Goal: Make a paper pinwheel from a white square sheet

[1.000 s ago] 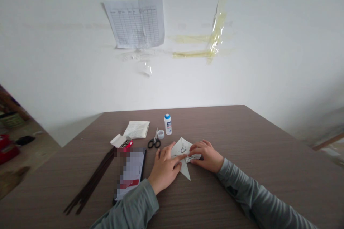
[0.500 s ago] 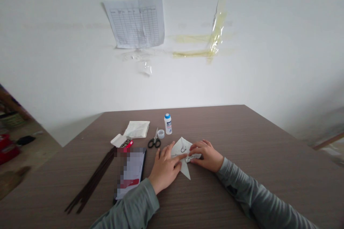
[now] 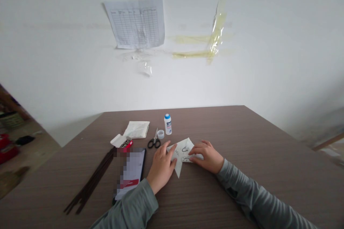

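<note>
On the table in front of me lies a folded piece of pale paper (image 3: 185,145) with dark printed marks and pointed corners. One corner points away from me and another points down towards me. My left hand (image 3: 162,167) rests at its left edge with the fingers stretched and apart, the fingertips touching or just over the paper. At the paper's right side, my right hand (image 3: 208,157) has its thumb and fingers curled together on the edge and grips it. The right end of the paper is partly hidden under those fingers.
Left of the paper are a phone (image 3: 137,166), black-handled scissors (image 3: 154,143), a small translucent ring-shaped item (image 3: 160,134) and a white bottle with a blue cap (image 3: 168,126). Farther left lie an open red box (image 3: 128,145), a white folded stack (image 3: 136,129) and dark strips (image 3: 92,180).
The folded paper has turned clockwise, its far corner swinging right and its near corner left. My left hand has drawn back slightly left, its index finger off the middle. The right hand stays nearly in place.
</note>
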Motion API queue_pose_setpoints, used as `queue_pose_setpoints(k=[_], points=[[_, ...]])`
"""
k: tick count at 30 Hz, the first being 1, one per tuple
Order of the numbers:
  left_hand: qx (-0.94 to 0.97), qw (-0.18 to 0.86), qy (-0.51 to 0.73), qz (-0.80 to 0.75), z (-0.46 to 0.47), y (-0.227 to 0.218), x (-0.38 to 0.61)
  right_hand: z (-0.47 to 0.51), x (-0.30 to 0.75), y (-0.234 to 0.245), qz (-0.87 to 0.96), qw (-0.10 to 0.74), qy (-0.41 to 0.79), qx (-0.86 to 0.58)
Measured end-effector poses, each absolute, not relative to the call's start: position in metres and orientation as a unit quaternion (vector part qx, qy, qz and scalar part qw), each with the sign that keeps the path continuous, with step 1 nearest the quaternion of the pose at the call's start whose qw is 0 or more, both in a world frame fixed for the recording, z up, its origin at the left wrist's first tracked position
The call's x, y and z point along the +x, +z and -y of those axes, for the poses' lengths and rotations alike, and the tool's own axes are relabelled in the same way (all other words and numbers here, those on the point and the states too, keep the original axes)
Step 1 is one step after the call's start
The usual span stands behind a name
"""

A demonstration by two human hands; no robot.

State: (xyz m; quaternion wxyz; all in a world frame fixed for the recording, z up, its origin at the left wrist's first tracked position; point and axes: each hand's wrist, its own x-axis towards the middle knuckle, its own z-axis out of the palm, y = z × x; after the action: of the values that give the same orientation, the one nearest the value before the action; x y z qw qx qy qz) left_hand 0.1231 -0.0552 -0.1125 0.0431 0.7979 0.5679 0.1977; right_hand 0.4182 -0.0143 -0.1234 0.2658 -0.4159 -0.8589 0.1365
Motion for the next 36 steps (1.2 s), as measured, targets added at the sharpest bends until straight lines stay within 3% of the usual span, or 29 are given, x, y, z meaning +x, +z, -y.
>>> queue_pose_setpoints(k=[8,17,36], points=[[0.799,0.03,0.172,-0.576,0.055,-0.11,0.119,0.006,0.419,-0.128,0.866,0.311,0.11,-0.376],[0.796,0.034,0.212,-0.566,0.05,-0.121,0.12,0.017,0.415,-0.115,0.873,0.156,0.138,-0.441],[0.796,0.097,0.17,-0.573,0.072,-0.086,0.133,0.025,0.406,-0.106,0.854,0.191,0.084,-0.476]])
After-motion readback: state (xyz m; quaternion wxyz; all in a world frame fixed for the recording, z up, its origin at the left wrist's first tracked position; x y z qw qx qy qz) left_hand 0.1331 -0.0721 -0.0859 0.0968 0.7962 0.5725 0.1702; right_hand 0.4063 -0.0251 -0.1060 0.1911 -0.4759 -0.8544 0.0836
